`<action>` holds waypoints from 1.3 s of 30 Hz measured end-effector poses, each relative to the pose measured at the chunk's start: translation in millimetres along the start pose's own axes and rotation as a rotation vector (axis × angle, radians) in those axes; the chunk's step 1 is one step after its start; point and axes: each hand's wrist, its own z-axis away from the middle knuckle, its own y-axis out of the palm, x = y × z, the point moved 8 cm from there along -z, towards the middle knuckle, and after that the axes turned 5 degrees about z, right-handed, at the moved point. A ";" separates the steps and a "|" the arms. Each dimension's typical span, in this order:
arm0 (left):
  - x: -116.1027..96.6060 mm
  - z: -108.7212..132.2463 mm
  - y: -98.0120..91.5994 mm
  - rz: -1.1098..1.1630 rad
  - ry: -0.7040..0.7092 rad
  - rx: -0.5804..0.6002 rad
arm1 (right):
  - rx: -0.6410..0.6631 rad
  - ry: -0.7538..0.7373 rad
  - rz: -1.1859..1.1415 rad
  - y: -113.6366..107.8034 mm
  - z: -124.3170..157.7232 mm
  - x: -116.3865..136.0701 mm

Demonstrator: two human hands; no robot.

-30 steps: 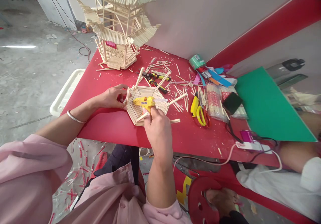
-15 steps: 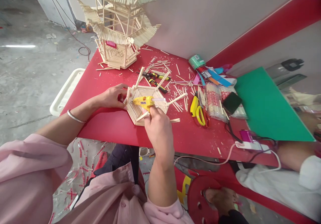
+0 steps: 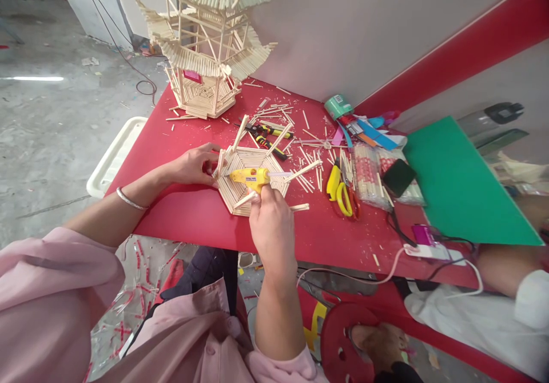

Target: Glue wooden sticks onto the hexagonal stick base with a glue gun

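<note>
A flat hexagonal base of wooden sticks (image 3: 247, 160) lies on the red table (image 3: 193, 214), with longer sticks poking out from its corners. My right hand (image 3: 271, 226) is closed round a yellow glue gun (image 3: 251, 177) held over the hexagon, its nozzle pointing left. My left hand (image 3: 195, 166) pinches a short upright stick piece (image 3: 220, 163) at the hexagon's left corner, right by the nozzle.
A tall stick pagoda model (image 3: 206, 34) stands at the table's far left. Yellow scissors (image 3: 338, 186), pliers (image 3: 268, 137), stick packets (image 3: 366, 174), a green tape roll (image 3: 337, 107), a green board (image 3: 458, 186) and loose sticks lie to the right. Another person's arm (image 3: 506, 263) rests at the right edge.
The glue gun has shifted slightly to the right over the hexagon. My left hand keeps its pinch at the left corner.
</note>
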 end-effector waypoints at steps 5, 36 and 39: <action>-0.8 0.6 -0.1 0.015 0.000 -0.011 | 0.012 0.014 0.003 -0.2 -0.7 0.1; 5.1 0.8 0.9 -0.006 0.051 -0.019 | -0.001 0.043 -0.003 2.1 -8.1 -0.3; 5.6 1.5 1.6 -0.041 0.072 -0.023 | 0.014 0.037 -0.003 4.2 -9.0 1.3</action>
